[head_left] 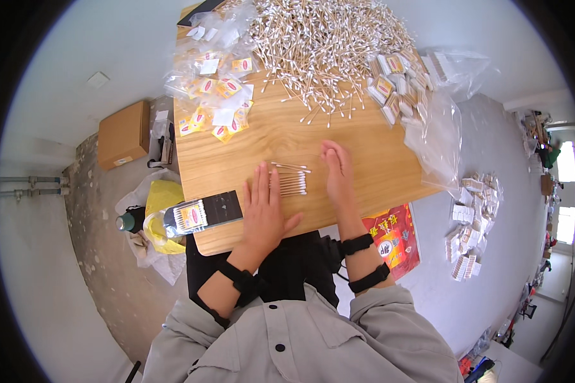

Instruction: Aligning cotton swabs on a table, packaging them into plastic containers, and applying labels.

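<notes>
The left hand (262, 207) is partly hiding the swab row (294, 184) from me. The top edge is cropping the swab heap (326, 48).

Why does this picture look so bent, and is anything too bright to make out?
In the head view, the fisheye lens bows the left edge between wall and floor; the window at far right is washed out; clear plastic catches glare; the swab row between left hand and right hand looks distinct.
</notes>
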Demonstrator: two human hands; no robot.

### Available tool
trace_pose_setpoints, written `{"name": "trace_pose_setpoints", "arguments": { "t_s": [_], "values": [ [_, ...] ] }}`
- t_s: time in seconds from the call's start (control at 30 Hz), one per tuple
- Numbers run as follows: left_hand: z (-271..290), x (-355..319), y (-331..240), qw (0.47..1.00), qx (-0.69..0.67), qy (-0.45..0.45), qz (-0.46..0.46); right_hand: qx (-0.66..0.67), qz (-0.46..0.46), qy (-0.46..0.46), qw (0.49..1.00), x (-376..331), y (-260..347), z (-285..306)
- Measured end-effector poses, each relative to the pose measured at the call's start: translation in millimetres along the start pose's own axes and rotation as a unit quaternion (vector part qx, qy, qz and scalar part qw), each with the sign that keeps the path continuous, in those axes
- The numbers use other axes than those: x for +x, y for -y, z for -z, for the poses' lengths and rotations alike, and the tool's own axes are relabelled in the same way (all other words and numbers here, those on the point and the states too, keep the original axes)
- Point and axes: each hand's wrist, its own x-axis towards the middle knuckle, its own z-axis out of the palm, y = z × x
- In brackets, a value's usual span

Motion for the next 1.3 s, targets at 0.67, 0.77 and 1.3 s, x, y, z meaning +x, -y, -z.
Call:
{"name": "trace_pose_setpoints", "arguments": {
  "t_s": [0.67, 0.77, 1.3],
  "values": [
    [7, 4, 17, 0.993, 0.093, 0.058, 0.043, 0.207, -0.048, -0.046, 0.976, -20, 1, -43],
    [2, 6, 16, 0.992, 0.112, 0.06, 0.027, 0.211, -0.07, 0.009, 0.975, -24, 5, -55],
    [-9, 7, 6, 0.993, 0.102, 0.051, -0.013, -0.16, 0.0, 0.102, 0.982, -6, 20, -2]
  ]
}}
